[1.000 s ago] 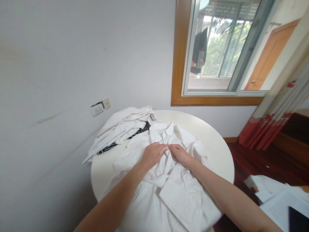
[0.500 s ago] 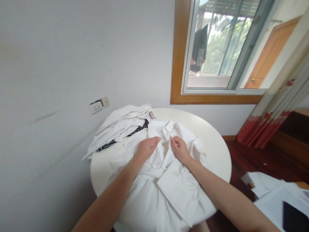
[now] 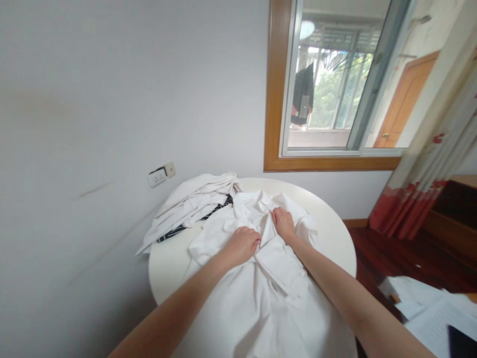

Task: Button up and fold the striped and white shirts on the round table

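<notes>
A crumpled white shirt (image 3: 257, 298) is spread over the round white table (image 3: 331, 219) and hangs past its near edge. My left hand (image 3: 243, 244) is closed on the front of the shirt, its fingers curled under and partly hidden. Just right of it and a little farther away, my right hand (image 3: 283, 223) pinches the cloth near the collar end. A loose flap of the shirt lies folded over below the two hands.
More white clothing (image 3: 194, 196) is heaped at the table's back left, with a black striped strip of cloth (image 3: 216, 209) beneath it. A wall socket (image 3: 157, 177) is behind. At lower right lie papers (image 3: 439, 313) and a dark flat object (image 3: 462, 343).
My left hand has come nearer to me along the shirt, while my right hand has gone slightly farther away. The shirt's flap has shifted, and the head view has tilted up a little.
</notes>
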`<state>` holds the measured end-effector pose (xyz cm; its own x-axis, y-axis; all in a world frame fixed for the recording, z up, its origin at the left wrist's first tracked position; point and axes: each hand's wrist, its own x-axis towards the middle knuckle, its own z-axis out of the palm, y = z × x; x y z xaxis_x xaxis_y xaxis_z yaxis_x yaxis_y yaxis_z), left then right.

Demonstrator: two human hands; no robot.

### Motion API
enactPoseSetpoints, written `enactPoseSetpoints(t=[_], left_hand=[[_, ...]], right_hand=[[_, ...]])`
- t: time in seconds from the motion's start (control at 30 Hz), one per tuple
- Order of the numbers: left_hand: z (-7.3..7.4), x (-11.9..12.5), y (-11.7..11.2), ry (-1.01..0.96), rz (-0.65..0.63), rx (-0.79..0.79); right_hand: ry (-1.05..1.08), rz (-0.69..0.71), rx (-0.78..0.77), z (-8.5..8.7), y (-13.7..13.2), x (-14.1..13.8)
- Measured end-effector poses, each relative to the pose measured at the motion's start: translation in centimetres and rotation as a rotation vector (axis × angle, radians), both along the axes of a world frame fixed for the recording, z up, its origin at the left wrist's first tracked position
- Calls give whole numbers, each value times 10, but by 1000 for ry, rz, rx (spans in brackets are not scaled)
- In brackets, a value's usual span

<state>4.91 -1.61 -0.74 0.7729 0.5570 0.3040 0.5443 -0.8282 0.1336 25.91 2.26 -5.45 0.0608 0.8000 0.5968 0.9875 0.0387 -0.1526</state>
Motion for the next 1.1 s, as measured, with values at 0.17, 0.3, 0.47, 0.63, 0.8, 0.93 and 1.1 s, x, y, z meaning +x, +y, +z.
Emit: enactPoseSetpoints(t=[0.17, 0.3, 0.47, 0.63, 0.8, 0.93, 1.1], left_hand=[[-8, 6, 25, -27, 20, -113], [-22, 12, 36, -116, 0, -125], [-40, 13, 41, -177, -84, -133], [-41, 12, 41, -135, -79, -84], [-25, 10, 31, -44, -54, 18], [-8, 7, 25, -26, -9, 55], [7, 5, 15, -170, -25, 30]], right_hand=[[104, -112, -24, -2, 16, 17], [229, -32, 78, -2, 16, 21], [305, 287, 226, 15, 1, 15], [128, 677, -112, 22, -26, -2], [112, 614, -164, 14, -38, 2], [151, 601, -105, 18, -39, 5], [364, 581, 75, 32, -47, -8]])
